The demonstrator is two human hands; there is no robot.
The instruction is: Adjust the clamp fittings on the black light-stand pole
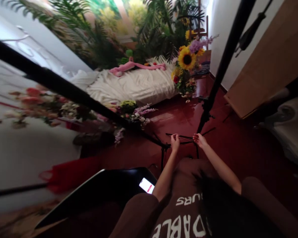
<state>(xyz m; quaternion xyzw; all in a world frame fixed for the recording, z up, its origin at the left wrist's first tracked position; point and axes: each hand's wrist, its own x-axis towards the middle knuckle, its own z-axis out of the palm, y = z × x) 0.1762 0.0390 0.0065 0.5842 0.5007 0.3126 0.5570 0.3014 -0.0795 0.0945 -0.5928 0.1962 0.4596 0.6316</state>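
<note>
At our hands, we see a black tripod stand (pixel 217 77) on the dark red floor (pixel 169 115), its pole running toward 1 o'clock and its thin legs near our fingers. Our left hand (pixel 175 142) has its fingers curled toward the thumb; our right hand (pixel 200 140), just below the pole, has them loosely bent. We cannot tell whether either grips a leg. A 2nd black tripod stand (pixel 96 104) slants toward 10 o'clock. At 8 o'clock from our hands lies a lit smartphone (pixel 146 184); at 11 o'clock, a white-draped platform (pixel 136 86) bearing a pink plush toy (pixel 126 67); at 12 o'clock, sunflowers (pixel 187 59).
</note>
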